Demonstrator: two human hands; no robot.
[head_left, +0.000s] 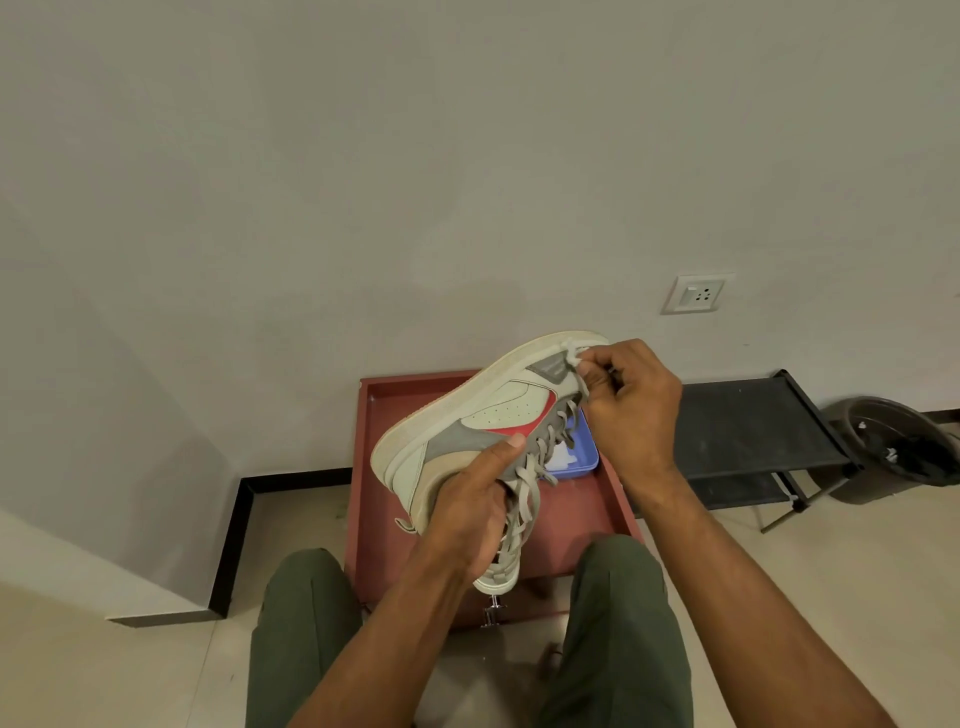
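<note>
The sneaker (498, 410) is held in the air above the red tray (384, 405), tilted with its sole turned up and away and its toe raised to the right. It is gripped at the collar by the left hand (467, 509), whose thumb is laid along the grey side panel. A small white wad (570, 352) is pinched in the fingertips of the right hand (631, 400) and pressed against the toe, where the upper meets the sole edge.

The step in hand is judged to be the wiping of the toe area. For the next move, the wad would probably have to be drawn along the sole edge with light pressure while the shoe is braced or turned by the left hand.

The loose laces (524, 493) hang down over a blue tray (587, 457), which is largely hidden behind the shoe, and the white matter in it cannot be identified. Whether the wad is cotton, tissue or cloth cannot be told. The far side of the shoe is not seen. A black rack (753, 421) and a dark bin (893, 447) stand to the right.
</note>
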